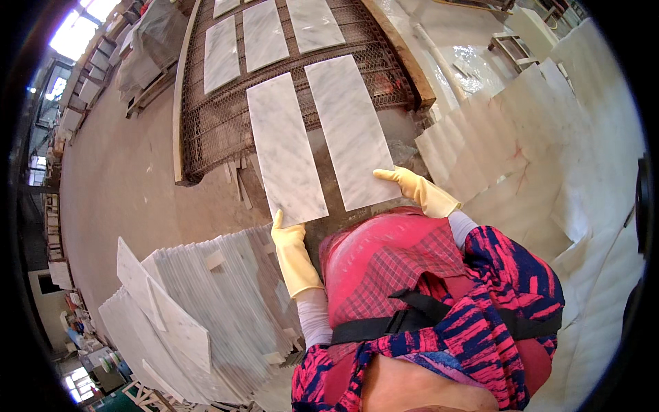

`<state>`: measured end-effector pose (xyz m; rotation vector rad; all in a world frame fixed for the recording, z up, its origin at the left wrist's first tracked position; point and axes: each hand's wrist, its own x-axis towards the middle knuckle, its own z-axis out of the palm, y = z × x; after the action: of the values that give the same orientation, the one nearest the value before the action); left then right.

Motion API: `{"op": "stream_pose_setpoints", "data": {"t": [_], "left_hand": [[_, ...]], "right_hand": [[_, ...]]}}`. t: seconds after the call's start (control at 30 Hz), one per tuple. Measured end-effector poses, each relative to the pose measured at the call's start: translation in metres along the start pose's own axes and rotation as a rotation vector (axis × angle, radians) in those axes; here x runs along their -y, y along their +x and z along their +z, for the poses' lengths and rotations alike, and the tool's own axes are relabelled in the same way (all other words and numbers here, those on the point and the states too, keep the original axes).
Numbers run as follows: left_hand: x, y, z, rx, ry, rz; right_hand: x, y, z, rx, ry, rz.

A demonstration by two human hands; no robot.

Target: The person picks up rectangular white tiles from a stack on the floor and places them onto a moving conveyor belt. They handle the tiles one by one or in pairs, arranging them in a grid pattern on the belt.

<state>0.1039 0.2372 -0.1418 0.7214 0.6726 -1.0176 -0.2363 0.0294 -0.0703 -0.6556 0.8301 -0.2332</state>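
Observation:
My left hand [291, 248], in a yellow rubber glove, grips the near left corner of a long white marble tile [285, 147] with grey veins. The thumb lies on top of the tile and the other fingers are mostly hidden under it. A second marble tile [351, 130] of the same kind is held by my gloved right hand [417, 190] at its near right edge, thumb on top, fingers hidden beneath. Side by side with a narrow gap, both tiles stretch over the near end of a brown mesh conveyor [213, 127]. Their near ends stick out toward me.
More marble tiles [264, 34] lie in rows farther up the conveyor, between wooden side rails [405, 51]. A large stack of tiles [220, 288] stands at my lower left, with a loose slab [165, 309] leaning on it. Pale foam sheets [508, 144] spread at my right.

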Motion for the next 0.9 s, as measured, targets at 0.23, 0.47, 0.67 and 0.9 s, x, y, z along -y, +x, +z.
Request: {"op": "stream_pose_setpoints", "data": {"t": [0.23, 0.47, 0.67, 0.9], "left_hand": [[-0.023, 0.005, -0.012, -0.156, -0.034, -0.044], [-0.006, -0.017, 0.013, -0.108, 0.112, 0.097], [-0.001, -0.032, 0.022, 0.005, 0.04, 0.127], [-0.004, -0.047, 0.023, 0.015, -0.034, 0.146]], "right_hand": [[-0.007, 0.006, 0.015, -0.171, -0.158, -0.012], [-0.022, 0.02, -0.012, -0.338, -0.147, -0.016], [-0.012, 0.004, 0.005, -0.374, -0.136, -0.019], [-0.017, 0.021, -0.005, -0.211, -0.002, -0.068]]}}
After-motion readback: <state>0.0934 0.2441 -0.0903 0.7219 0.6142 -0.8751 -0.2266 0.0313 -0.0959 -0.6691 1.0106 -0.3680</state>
